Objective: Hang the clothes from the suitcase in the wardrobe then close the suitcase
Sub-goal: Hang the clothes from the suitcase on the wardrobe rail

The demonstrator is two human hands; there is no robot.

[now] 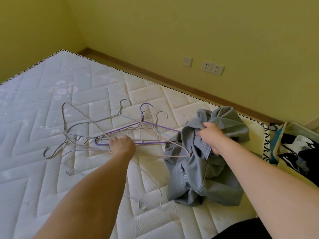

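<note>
On the mattress (51,178): we see tangled hangers (107,135).
Left hand (122,144): curled among hangers.
Right hand (213,136): clutching grey garment (203,173).
Far right: suitcase (296,152).

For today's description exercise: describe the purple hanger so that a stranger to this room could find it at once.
Start at the bare white quilted mattress and find the tangle of thin wire hangers near its middle, beside the crumpled grey garment. The purple wire hanger lies at the far side of the pile; every other hanger is pale grey, white or pinkish.
</note>
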